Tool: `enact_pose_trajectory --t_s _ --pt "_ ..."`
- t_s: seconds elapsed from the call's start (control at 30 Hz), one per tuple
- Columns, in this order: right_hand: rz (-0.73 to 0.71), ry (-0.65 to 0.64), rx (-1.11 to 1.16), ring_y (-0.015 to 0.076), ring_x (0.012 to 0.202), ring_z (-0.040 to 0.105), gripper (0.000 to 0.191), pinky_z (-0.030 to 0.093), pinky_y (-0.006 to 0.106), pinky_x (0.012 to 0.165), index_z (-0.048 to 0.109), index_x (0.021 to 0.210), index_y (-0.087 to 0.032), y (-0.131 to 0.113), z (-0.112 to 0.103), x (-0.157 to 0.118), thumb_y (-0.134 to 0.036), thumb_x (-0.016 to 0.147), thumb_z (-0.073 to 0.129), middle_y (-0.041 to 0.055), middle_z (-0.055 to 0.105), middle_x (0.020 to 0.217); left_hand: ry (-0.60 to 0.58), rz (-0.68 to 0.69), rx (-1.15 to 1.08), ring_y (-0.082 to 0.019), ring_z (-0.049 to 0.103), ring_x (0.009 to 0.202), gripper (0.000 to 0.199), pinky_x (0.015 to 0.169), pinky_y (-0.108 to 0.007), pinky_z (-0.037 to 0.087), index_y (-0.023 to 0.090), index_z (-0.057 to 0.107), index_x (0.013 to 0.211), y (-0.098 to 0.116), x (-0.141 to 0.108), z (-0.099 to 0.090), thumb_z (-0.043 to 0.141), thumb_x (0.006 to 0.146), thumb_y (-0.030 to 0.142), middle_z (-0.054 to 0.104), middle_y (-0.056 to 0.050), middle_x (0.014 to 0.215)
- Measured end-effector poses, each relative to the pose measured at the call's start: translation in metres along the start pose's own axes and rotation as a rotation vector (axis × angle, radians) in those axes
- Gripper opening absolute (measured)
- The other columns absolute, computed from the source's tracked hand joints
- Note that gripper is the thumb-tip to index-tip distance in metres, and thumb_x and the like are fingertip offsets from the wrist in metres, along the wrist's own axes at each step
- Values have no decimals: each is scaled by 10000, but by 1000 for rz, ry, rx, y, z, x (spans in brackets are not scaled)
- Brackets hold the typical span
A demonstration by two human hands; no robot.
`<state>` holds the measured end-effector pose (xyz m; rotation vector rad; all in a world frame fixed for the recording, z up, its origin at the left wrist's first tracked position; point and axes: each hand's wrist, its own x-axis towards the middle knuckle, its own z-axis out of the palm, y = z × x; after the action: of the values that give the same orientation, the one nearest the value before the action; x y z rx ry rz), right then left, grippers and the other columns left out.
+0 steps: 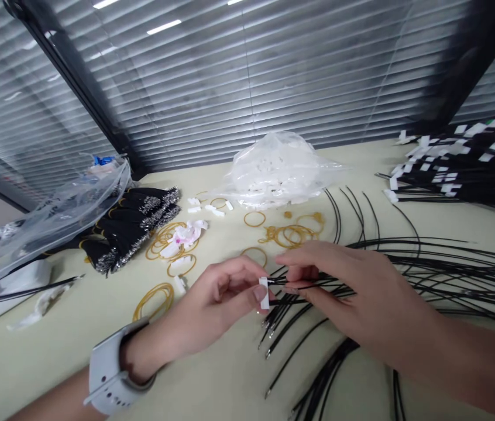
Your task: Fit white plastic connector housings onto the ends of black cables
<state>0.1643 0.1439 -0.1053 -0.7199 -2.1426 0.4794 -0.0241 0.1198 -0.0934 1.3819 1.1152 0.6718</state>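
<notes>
My left hand (pixel 225 298), with a watch on its wrist, pinches a small white connector (pixel 264 293) between thumb and fingers near the middle of the view. Just to the right, my right hand (pixel 348 280) has its thumb and fingers closed on thin black cables close to the connector. Some cable ends reach the connector; their exact seating is too small to tell. Many loose black cables (pixel 440 257) spread out to the right, under and around my right hand. More cable ends with metal tips lie below the connector.
Yellow rubber bands (pixel 154 299) and white scraps lie left and beyond my hands. A clear plastic bag (pixel 274 169) sits at the back. Bundled black cables (pixel 120 228) are at left; white-tagged cables (pixel 458 158) are at back right.
</notes>
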Motion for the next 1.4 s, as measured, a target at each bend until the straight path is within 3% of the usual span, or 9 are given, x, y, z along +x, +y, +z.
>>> enact_pose_trajectory --t_s 0.2,0.43,0.57,0.73,0.93,1.23,1.4 --pt "-127 -22 -82 57 720 543 239 457 164 625 559 993 -203 3 -1 -4 -78 815 458 -5 582 819 -21 13 -5 -46 513 693 115 671 -152 402 141 518 825 0 -2 -2 512 798 253 546 15 711" --pt "-209 -103 -130 78 774 534 328 447 194 680 533 1041 -207 3 -5 -5 -16 802 414 4 580 876 -46 23 -16 -38 507 680 110 665 -146 393 132 506 816 2 -2 -2 502 804 241 529 20 704" --pt "-200 -180 -55 64 801 521 320 434 174 707 515 1074 -229 5 -9 -5 -58 820 422 -9 561 901 -48 16 10 -35 506 677 117 660 -145 397 121 513 807 3 -2 -2 506 801 237 531 17 704" --pt "-181 -253 -8 67 764 504 201 416 189 677 551 955 -215 2 -14 -1 -134 847 401 -15 551 836 -54 -26 28 -34 522 668 129 636 -137 397 130 510 818 3 -2 -3 519 793 256 556 20 700" --pt "-175 -316 66 69 766 507 200 418 187 680 557 920 -200 0 -19 1 -120 839 392 1 552 846 -45 -29 -17 -37 538 651 109 622 -138 405 133 523 809 4 0 -3 537 781 237 579 18 687" --pt "-205 -282 14 96 753 538 219 447 218 642 572 890 -169 1 -14 -2 -128 822 368 36 573 859 -81 -36 -25 -35 543 671 119 642 -134 420 135 574 810 1 -2 -4 555 769 245 600 6 720" --pt "-200 -132 -19 68 768 551 239 451 198 697 587 863 -177 0 -3 -5 -34 801 405 1 595 842 -53 -30 7 -37 532 652 118 618 -135 409 134 580 777 0 -3 -3 565 760 249 603 8 701"
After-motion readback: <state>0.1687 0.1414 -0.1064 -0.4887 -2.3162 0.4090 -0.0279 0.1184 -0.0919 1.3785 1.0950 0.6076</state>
